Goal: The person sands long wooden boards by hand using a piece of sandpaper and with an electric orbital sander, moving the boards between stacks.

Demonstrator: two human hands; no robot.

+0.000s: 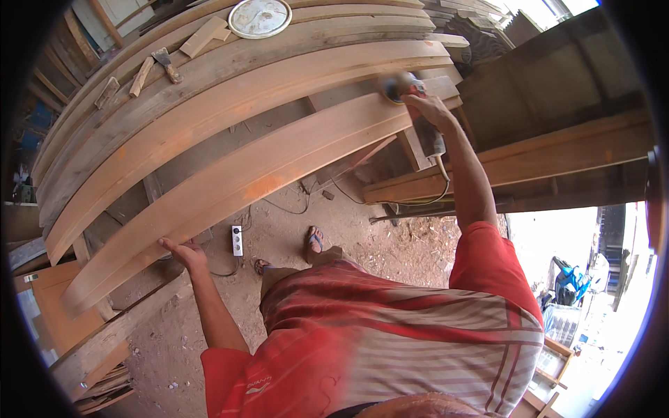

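A long, pale reddish-brown wooden plank (293,150) lies across in front of me. My right hand (431,111) is closed round an angle grinder (433,143) at the plank's far right end. The grinder's disc (391,89) is blurred and sits at the plank's upper edge; whether it touches the wood I cannot tell. My left hand (187,253) grips the plank's near edge toward its left end, the thumb at the edge and the other fingers mostly hidden. An orange patch (268,184) marks the plank near its middle.
More planks (237,87) lie side by side beyond, carrying a scraper (166,65), wood offcuts (141,76) and a round white lid (259,17). The grinder's cord (444,174) hangs toward the dirt floor, where a white power strip (237,240) lies near my feet.
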